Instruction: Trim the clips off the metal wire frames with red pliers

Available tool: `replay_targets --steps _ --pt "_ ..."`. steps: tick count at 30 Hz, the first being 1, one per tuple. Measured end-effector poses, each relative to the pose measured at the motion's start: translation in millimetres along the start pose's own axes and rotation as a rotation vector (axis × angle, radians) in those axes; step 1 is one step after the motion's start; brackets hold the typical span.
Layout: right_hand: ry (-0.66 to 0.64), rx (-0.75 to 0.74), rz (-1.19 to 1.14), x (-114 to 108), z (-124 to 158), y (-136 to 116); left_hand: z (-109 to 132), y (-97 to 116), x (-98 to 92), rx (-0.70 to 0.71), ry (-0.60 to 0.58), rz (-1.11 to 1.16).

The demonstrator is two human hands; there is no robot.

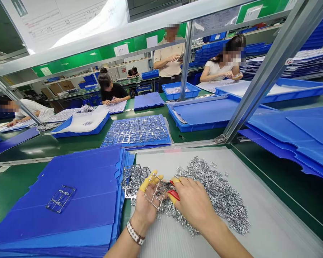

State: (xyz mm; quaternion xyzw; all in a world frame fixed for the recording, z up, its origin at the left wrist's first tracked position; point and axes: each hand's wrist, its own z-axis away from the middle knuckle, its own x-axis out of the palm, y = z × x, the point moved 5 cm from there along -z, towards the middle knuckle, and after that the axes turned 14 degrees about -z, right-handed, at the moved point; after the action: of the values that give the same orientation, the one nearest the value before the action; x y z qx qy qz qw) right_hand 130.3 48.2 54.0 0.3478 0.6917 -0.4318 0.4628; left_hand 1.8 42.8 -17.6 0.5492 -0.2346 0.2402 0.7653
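My left hand (146,204), with yellow finger covers and a patterned bracelet, grips a thin silvery sprue frame (154,191) of small parts. In my right hand (195,200), also with yellow finger covers, are red-handled nippers (174,195). Their jaws point left toward the frame; whether they touch it I cannot make out. Below and to the right of both hands spreads a heap of small shiny loose parts (220,193) on a translucent sheet (261,211). Beyond my left hand lies a pile of similar metallic frames (133,177).
Blue corrugated sheets (83,172) are stacked on the left, with one sprue frame (61,199) on top. Ahead, a blue board (137,130) bears rows of frames. A slanting metal post (274,71) rises at the right. Several people sit or stand beyond, among blue trays (204,114).
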Motion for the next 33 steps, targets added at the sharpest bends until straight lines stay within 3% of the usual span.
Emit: replay_targets --steps 8,21,26,33 --pt "-0.018 0.013 -0.010 14.2 8.5 4.8 0.9 3.2 7.0 -0.058 -0.070 0.124" --pt "-0.145 0.017 0.034 11.3 0.2 -3.5 0.4 2.9 -0.6 -0.011 0.010 -0.022" --pt "-0.099 0.035 0.017 7.9 8.9 -1.4 -0.5 6.6 -0.7 -0.008 -0.007 0.027" --pt "-0.090 -0.016 -0.074 21.1 21.7 -13.4 -1.9 7.9 -2.8 -0.001 0.034 0.042"
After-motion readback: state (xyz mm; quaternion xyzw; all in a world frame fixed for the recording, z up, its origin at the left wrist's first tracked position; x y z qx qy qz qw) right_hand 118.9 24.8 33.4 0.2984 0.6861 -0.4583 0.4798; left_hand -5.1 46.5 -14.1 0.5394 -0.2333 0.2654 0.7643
